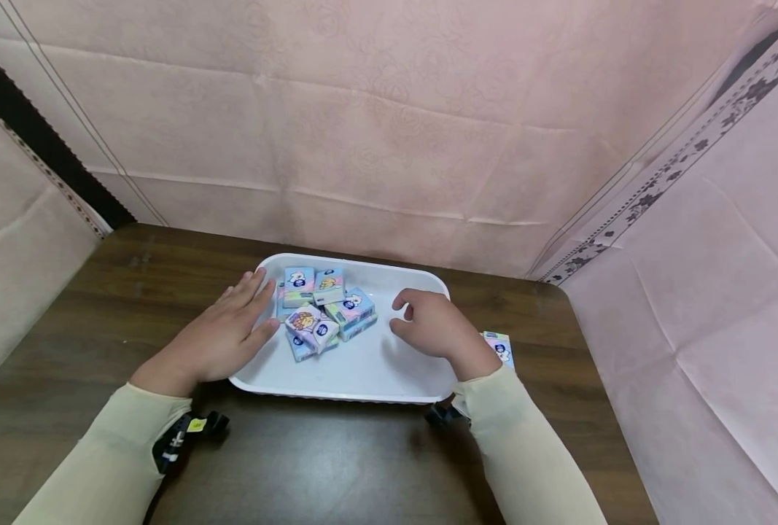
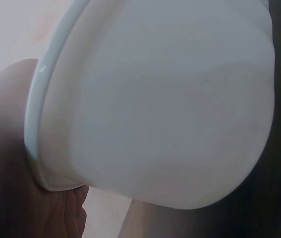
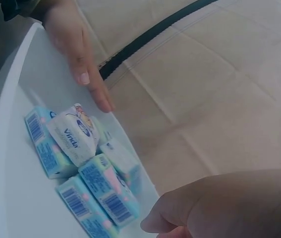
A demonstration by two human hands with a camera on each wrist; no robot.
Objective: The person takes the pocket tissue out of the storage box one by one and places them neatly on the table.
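A white tray [image 1: 375, 368] sits on a dark wooden table [image 1: 100, 306]. Several pastel tissue packets [image 1: 323, 310] lie heaped in its far-left part, with a white one [image 3: 73, 136] on top. My left hand [image 1: 227, 332] rests on the tray's left rim, fingers straight and close to the packets. The left wrist view shows only the tray's outer wall [image 2: 170, 109] and my palm [image 2: 6, 163]. Over the tray's right side is my right hand [image 1: 428, 324], fingers loosely curled and holding nothing, just right of the heap. The right wrist view shows its knuckles [image 3: 229, 208] near the packets [image 3: 98, 198].
One more tissue packet [image 1: 500, 347] lies on the table outside the tray, right of my right wrist. Pink cloth walls [image 1: 389, 131] enclose the table at the back and both sides. The table's right edge [image 1: 598, 394] is near.
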